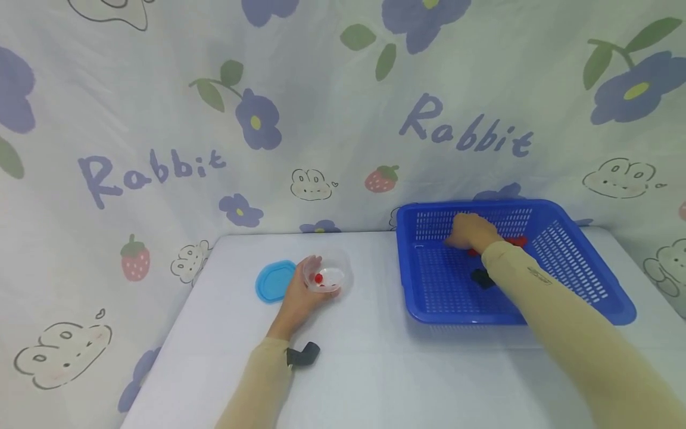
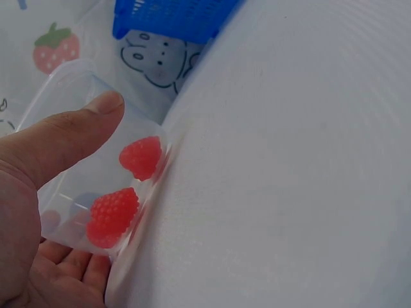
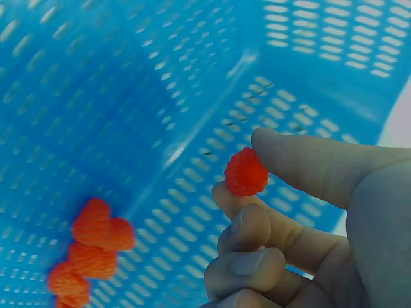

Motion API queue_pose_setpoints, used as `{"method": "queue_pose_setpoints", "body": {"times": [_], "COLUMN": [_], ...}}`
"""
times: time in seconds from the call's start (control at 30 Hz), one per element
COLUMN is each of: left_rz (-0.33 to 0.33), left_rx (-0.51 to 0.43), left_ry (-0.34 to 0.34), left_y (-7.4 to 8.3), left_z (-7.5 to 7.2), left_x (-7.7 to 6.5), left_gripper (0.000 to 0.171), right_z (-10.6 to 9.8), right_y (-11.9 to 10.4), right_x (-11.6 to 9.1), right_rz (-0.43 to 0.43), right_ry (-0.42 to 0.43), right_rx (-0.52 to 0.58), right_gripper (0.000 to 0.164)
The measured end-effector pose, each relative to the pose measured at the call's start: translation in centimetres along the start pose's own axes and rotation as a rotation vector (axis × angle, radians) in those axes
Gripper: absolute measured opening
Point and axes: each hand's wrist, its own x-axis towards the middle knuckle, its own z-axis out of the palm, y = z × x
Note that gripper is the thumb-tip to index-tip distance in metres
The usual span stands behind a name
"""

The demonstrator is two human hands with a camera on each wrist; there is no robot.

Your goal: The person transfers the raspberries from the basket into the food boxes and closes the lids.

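Observation:
My left hand (image 1: pixel 302 294) grips a clear plastic cup (image 1: pixel 332 279) on the white table, thumb on one side and fingers round the other. Inside the cup lie red raspberries (image 2: pixel 114 218), seen through its wall in the left wrist view. Over at the right, my right hand (image 1: pixel 469 231) reaches into a blue plastic basket (image 1: pixel 429 316). Between thumb and forefinger it pinches one raspberry (image 3: pixel 246 172), held above the slotted bottom. Several more raspberries (image 3: pixel 93 260) lie together in the basket, off to the left in the right wrist view.
A light-blue lid (image 1: pixel 274 281) lies flat on the table, just left of the cup. Behind the table hangs a printed cloth (image 1: pixel 321 119) with flowers and rabbits. The basket's raised walls surround the right hand.

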Motion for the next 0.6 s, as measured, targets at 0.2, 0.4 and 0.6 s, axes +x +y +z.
{"method": "queue_pose_setpoints", "body": {"times": [0.2,0.4,0.6], "left_rz": [0.003,-0.003,0.006], "left_rx": [0.003,0.002,-0.002], "left_ry": [0.000,-0.002,-0.008], "left_y": [-0.1,-0.4,-0.5], "left_z": [0.0,0.0,0.0], "left_x": [0.0,0.0,0.2], "left_gripper": [0.096,0.095,0.096], "right_z": [-0.6,-1.1,-1.6], "right_y": [-0.9,-1.7,-2.9], "right_x": [-0.9,-2.0,-3.6], "right_rz": [-0.034,-0.093,-0.136], "right_ry": [0.047,0.107,0.159], "right_rx": [0.000,0.025,0.046], "right_gripper": [0.037,0.025,0.033]}}
